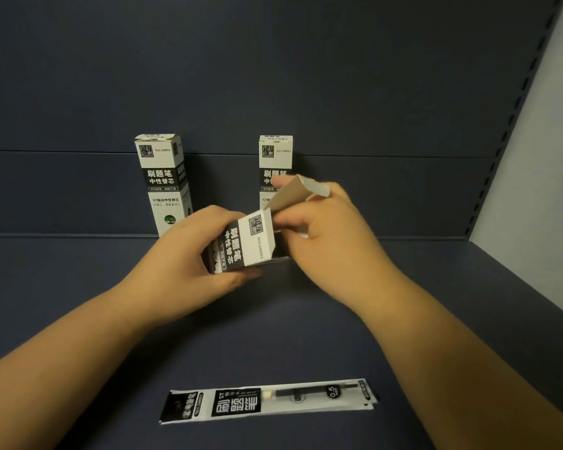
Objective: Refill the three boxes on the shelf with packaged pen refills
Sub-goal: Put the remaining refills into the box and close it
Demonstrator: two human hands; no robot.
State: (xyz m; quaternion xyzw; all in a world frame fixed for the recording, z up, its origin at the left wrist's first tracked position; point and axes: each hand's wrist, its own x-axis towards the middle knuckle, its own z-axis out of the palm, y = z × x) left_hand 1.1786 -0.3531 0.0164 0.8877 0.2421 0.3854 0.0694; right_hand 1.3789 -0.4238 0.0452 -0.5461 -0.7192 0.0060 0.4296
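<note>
My left hand (189, 251) was wrapped around a box (241, 245) held sideways over the shelf (78, 287). My right hand (322, 228) pinched its open flap (298, 193) and held it up. Two more boxes, one on the left (163, 183) and one on the right (275, 157), stood upright at the back. One packaged pen refill (268, 401) lay flat near me.

The left box (163, 185) standing at the back of the shelf reads "NO.50091" near its top, then "刷题笔" and "中性替芯" in white on a black band, and below that "ST按动中性替芯". The right box (275, 157) shows "NO.50091" and "刷题笔"; the rest is hidden. The tilted box (246, 243) in the middle carries "NO.50091", "刷题笔" and "中性替芯". The packaged refill (268, 401) lying at the front reads "ST", "刷题笔" and "0.5"; its finer print is too small to read.
</note>
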